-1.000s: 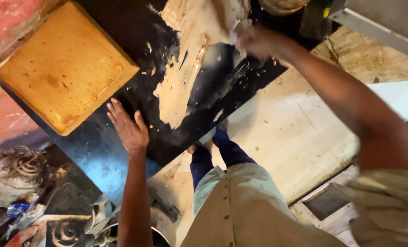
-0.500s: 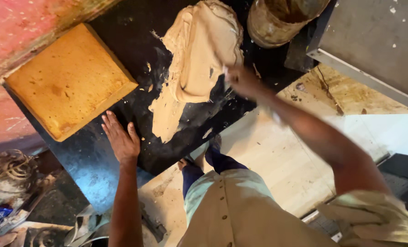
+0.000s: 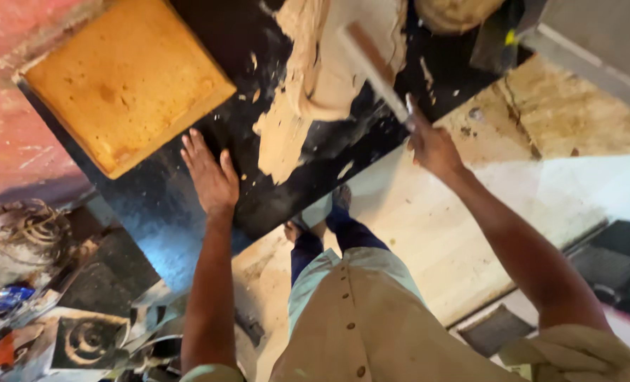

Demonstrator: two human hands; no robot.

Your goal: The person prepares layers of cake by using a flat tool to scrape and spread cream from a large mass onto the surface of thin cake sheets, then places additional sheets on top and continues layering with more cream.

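On the black board (image 3: 188, 212): my left hand (image 3: 212, 180), fingers splayed flat, holding nothing. My right hand (image 3: 432, 145), closed round the trowel (image 3: 375, 71), blade in putty (image 3: 329, 71). Best: low angle, steady pressure.

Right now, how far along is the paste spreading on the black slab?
Done: a patch of beige paste is smeared over the upper middle of the black slab. In hand: the right hand holds a flat blade on the paste; the left hand lies flat on the slab. Left: most of the slab is bare, and the orange tile on it has no paste.
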